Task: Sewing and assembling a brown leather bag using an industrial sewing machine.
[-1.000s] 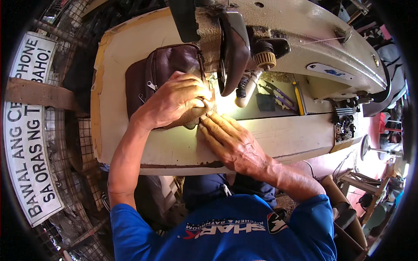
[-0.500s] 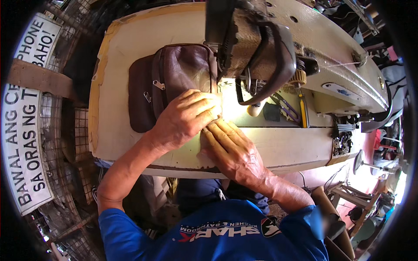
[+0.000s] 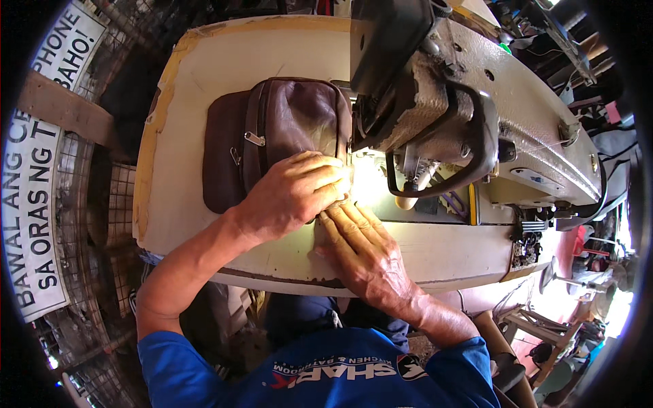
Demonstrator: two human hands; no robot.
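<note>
A dark brown leather bag (image 3: 299, 112) with two silver zipper pulls lies on the pale sewing table. Its right edge runs under the head of a sewing machine (image 3: 415, 88), where a lamp lights the fabric; the needle is hidden. My left hand (image 3: 299, 194) is closed on the bag's lower right edge, fingers curled over it. Just below and to the right, my right hand (image 3: 367, 255) lies with fingers stretched out. Its fingertips touch the bag's near corner beside my left fingers; the thumb is mostly hidden.
Right of the machine head lie a yellow-handled tool (image 3: 474, 204), purple-handled scissors (image 3: 454, 202) and a small dark patch (image 3: 426, 205). A black bar loop (image 3: 479, 160) juts from the head. Wire mesh and a white sign (image 3: 34, 211) stand at the left.
The view has shifted, so the machine head appears farther right and lower. Both hands keep nearly the same hold and place against the bag.
</note>
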